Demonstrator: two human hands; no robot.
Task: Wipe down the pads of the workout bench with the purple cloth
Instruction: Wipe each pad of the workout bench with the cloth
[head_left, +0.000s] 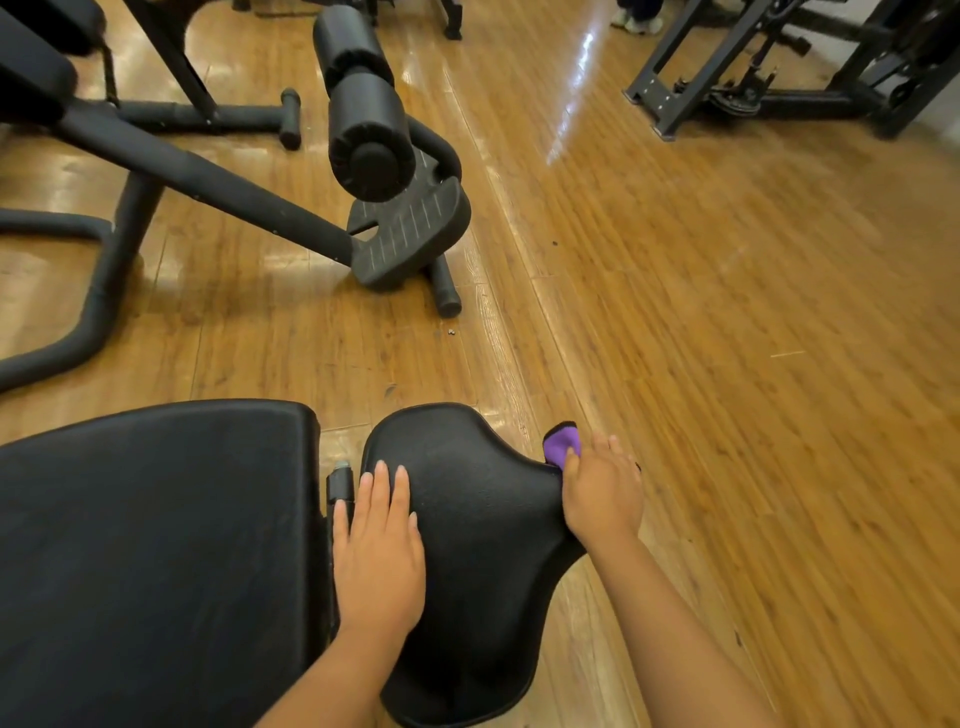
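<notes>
**Cloth pressed to the right edge of the seat pad**

2 black pads are seen from above: a wide back pad (156, 561) at the left and a curved seat pad (467, 519) just beside it, with a narrow gap between them. The left hand (376, 556) is laid flat on the seat pad's left part, fingers extended and close together, nothing held. The right hand (602, 491) is set against the seat pad's right edge, fingers curled down over the purple cloth (562, 444). Only a small corner of the cloth is shown, beyond the fingertips; the rest is hidden under the hand. A wooden floor (727, 312) is spread beneath. Another black machine with 2 foam rollers (363, 98) is placed farther off at the upper left.
</notes>
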